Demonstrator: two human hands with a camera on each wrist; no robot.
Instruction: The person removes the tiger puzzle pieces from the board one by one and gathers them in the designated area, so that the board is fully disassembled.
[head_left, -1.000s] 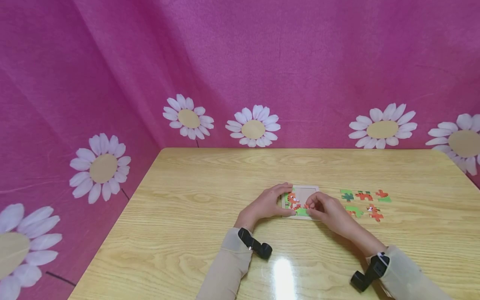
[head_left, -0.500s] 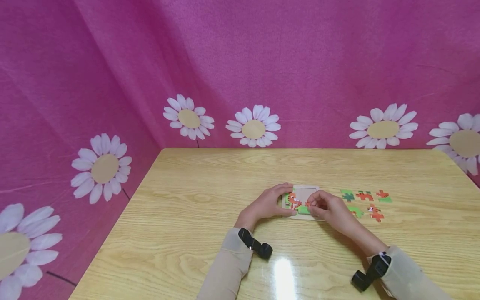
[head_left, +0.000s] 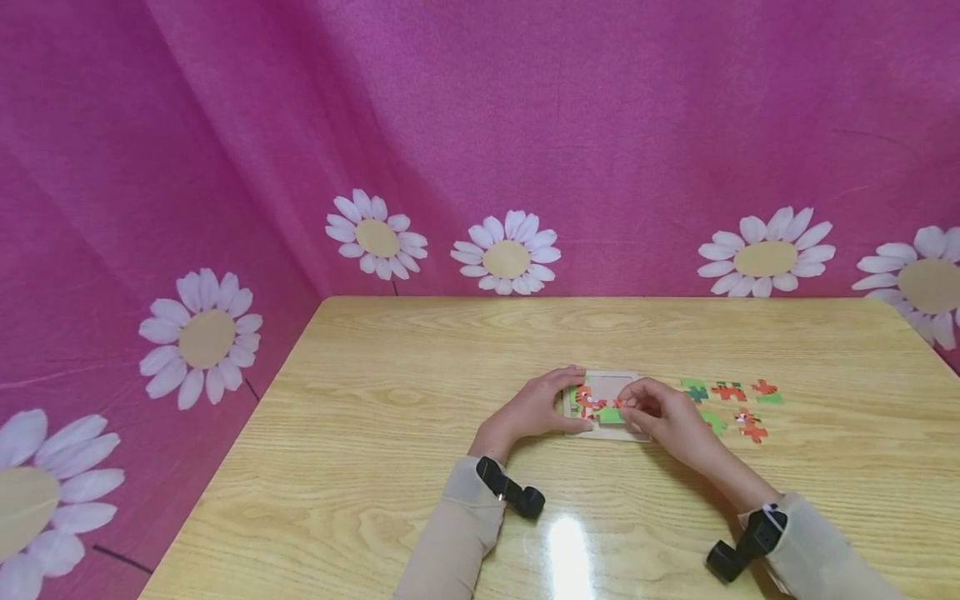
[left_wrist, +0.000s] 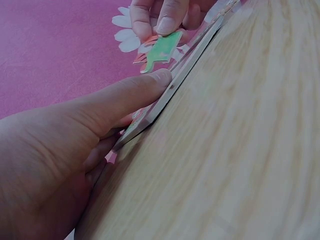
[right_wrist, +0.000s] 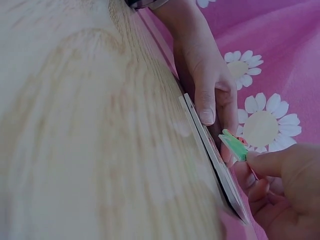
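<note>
And here's the puzzle tray (head_left: 613,434), pale wood by the look of it, its rim smooth and matt. Just above it, the raised piece (left_wrist: 164,47) shows a smooth printed face and a pale edge, wood or board, can't tell which. Right of the tray, the loose pieces (head_left: 728,392) wear that same printed finish. Beneath the tray, the counter (head_left: 420,350): wood-grained, smooth, glossy enough to throw a white glare (head_left: 567,550) on the tray's near side. Beyond the tray, the curtain (head_left: 600,125), softly creased matt cloth. Nearer than the tray, matt cloth sleeves (head_left: 450,533) and black, plastic-looking wrist cameras (head_left: 531,502).
</note>
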